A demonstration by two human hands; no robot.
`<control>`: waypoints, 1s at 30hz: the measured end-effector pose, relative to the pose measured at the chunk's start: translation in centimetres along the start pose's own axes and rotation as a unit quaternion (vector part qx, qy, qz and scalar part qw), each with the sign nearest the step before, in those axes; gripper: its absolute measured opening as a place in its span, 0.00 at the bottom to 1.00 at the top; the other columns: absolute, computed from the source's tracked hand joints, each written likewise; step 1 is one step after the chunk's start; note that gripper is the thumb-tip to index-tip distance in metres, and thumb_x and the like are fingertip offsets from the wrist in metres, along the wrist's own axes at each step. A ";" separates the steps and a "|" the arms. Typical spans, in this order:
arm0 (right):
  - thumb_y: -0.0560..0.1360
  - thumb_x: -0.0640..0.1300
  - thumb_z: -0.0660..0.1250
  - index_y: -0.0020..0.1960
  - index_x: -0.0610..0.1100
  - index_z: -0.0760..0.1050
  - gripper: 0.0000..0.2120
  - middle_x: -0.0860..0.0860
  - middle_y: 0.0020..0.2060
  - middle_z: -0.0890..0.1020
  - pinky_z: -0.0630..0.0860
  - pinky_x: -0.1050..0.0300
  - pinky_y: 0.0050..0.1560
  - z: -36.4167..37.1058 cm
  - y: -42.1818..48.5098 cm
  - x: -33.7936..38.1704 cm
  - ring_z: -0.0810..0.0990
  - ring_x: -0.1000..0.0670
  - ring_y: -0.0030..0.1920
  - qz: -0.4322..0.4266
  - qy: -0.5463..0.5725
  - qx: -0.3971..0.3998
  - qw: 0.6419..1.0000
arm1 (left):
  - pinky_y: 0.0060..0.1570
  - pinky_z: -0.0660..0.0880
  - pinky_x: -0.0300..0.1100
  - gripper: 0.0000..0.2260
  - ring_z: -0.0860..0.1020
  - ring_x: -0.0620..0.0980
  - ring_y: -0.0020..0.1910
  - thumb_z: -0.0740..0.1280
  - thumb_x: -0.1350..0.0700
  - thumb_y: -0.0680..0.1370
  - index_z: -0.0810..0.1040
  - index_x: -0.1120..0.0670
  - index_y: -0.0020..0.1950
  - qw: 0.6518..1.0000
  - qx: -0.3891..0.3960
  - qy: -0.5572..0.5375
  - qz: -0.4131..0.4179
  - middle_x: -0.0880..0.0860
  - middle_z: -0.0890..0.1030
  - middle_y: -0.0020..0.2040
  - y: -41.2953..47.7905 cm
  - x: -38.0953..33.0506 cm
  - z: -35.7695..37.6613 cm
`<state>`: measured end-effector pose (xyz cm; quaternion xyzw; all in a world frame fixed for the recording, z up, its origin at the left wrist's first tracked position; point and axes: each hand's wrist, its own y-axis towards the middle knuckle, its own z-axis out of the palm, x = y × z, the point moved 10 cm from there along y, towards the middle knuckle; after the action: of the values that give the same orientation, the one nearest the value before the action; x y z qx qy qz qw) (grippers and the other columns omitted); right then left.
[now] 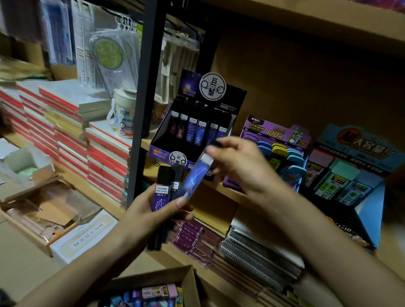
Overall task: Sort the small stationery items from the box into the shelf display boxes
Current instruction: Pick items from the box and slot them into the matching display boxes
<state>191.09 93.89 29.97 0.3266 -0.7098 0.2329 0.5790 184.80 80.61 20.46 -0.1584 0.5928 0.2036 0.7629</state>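
My left hand [151, 211] grips a small bundle of pencil-lead cases [162, 193], dark purple with constellation prints and black caps. My right hand [238, 164] pinches the top of one blue lead case [196, 176] that leans out of the bundle. Just behind, on the shelf, stands the black and purple display box [164, 149] with a row of similar cases upright in it. At the bottom of the view sits the open cardboard box [190, 284] with several mixed stationery items inside.
To the right on the same shelf stand a purple display box [256, 128] of coloured lead cases and a blue display box [370, 209]. A black shelf post [144, 80] rises at the left. Stacked notebooks, spiral pads and open cartons fill the lower areas.
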 end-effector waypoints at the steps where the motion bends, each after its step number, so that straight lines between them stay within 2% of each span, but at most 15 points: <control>1: 0.75 0.36 0.67 0.51 0.40 0.74 0.06 0.50 0.36 0.79 0.73 0.60 0.32 -1.2 0.6 1.0 0.76 0.57 0.29 -0.012 0.003 -0.024 1.000 | 0.23 0.71 0.31 0.15 0.80 0.43 0.29 0.68 0.54 0.70 0.74 0.60 0.53 1.000 -0.003 -0.011 0.002 0.54 0.85 0.38 0.2 -0.1 -0.4; 4: 0.74 0.35 0.68 0.55 0.38 0.74 0.10 0.49 0.40 0.79 0.77 0.63 0.36 -4.5 2.6 4.5 0.77 0.57 0.32 -0.074 -0.026 -0.085 0.993 | 0.27 0.76 0.35 0.16 0.83 0.47 0.36 0.68 0.57 0.70 0.73 0.62 0.54 0.999 -0.009 -0.039 0.002 0.56 0.85 0.42 0.7 -0.5 -1.3; 7: 0.73 0.37 0.70 0.55 0.42 0.74 0.11 0.51 0.40 0.78 0.78 0.65 0.38 -5.5 4.7 7.4 0.78 0.57 0.35 -0.143 -0.191 -0.134 0.962 | 0.35 0.81 0.39 0.15 0.84 0.50 0.41 0.67 0.58 0.70 0.72 0.61 0.55 0.998 -0.016 -0.053 0.004 0.58 0.85 0.45 1.1 -0.9 -2.2; 11: 0.71 0.39 0.72 0.52 0.41 0.77 0.11 0.46 0.46 0.80 0.78 0.51 0.52 -4.1 8.1 8.1 0.80 0.47 0.48 -0.177 -0.370 -0.140 0.901 | 0.41 0.81 0.46 0.14 0.84 0.50 0.40 0.67 0.57 0.68 0.73 0.59 0.53 0.998 -0.030 -0.057 0.010 0.58 0.85 0.45 1.3 -1.4 -2.9; 13: 0.70 0.39 0.73 0.52 0.41 0.77 0.11 0.46 0.48 0.80 0.76 0.52 0.52 -3.4 9.3 7.4 0.78 0.47 0.49 -0.177 -0.428 -0.127 0.877 | 0.37 0.83 0.45 0.14 0.84 0.50 0.40 0.67 0.58 0.69 0.73 0.59 0.53 0.998 -0.035 -0.056 0.012 0.58 0.85 0.45 1.4 -1.5 -3.2; 15: 0.71 0.40 0.73 0.52 0.40 0.78 0.11 0.47 0.47 0.79 0.73 0.56 0.48 -3.0 10.1 6.8 0.77 0.49 0.47 -0.180 -0.453 -0.118 0.865 | 0.31 0.80 0.39 0.12 0.84 0.50 0.39 0.67 0.58 0.70 0.73 0.59 0.53 0.997 -0.041 -0.056 0.015 0.58 0.85 0.45 1.4 -1.6 -3.5; 18: 0.72 0.41 0.72 0.53 0.41 0.77 0.11 0.47 0.47 0.78 0.70 0.58 0.48 -2.8 10.7 6.1 0.75 0.50 0.48 -0.183 -0.456 -0.115 0.864 | 0.33 0.79 0.38 0.14 0.84 0.51 0.40 0.68 0.57 0.69 0.73 0.59 0.53 0.997 -0.041 -0.061 0.017 0.58 0.85 0.45 1.4 -1.7 -3.8; 23: 0.72 0.40 0.72 0.52 0.43 0.76 0.11 0.46 0.47 0.77 0.79 0.48 0.51 -2.9 11.4 5.3 0.80 0.44 0.47 -0.143 -0.417 -0.093 0.893 | 0.32 0.78 0.37 0.16 0.84 0.50 0.41 0.68 0.56 0.69 0.74 0.60 0.54 0.997 -0.037 -0.060 0.024 0.58 0.85 0.46 1.4 -1.7 -4.1; 26: 0.71 0.38 0.72 0.52 0.43 0.72 0.12 0.47 0.46 0.75 0.79 0.48 0.50 -3.0 11.7 5.1 0.78 0.44 0.47 -0.137 -0.405 -0.102 0.898 | 0.32 0.78 0.36 0.16 0.84 0.50 0.40 0.68 0.55 0.70 0.74 0.61 0.54 0.997 -0.040 -0.058 0.027 0.57 0.85 0.46 1.5 -1.7 -4.2; 28: 0.72 0.38 0.72 0.50 0.43 0.70 0.12 0.49 0.42 0.74 0.77 0.49 0.46 -2.7 11.8 4.8 0.77 0.46 0.43 -0.146 -0.420 -0.102 0.890 | 0.33 0.78 0.37 0.17 0.84 0.49 0.40 0.68 0.55 0.70 0.74 0.62 0.55 0.997 -0.040 -0.059 0.027 0.57 0.85 0.45 1.5 -1.7 -4.3; 30: 0.72 0.40 0.71 0.50 0.42 0.71 0.11 0.49 0.40 0.75 0.72 0.54 0.41 -2.2 11.7 4.9 0.75 0.48 0.41 -0.179 -0.470 -0.118 0.856 | 0.32 0.78 0.37 0.16 0.84 0.49 0.40 0.67 0.55 0.71 0.74 0.62 0.55 0.997 -0.041 -0.059 0.028 0.57 0.85 0.46 1.6 -1.6 -4.4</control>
<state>183.44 102.40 35.78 0.4477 -0.8491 -0.1412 0.2423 179.98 79.71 20.96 -0.1608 0.5423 0.2577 0.7833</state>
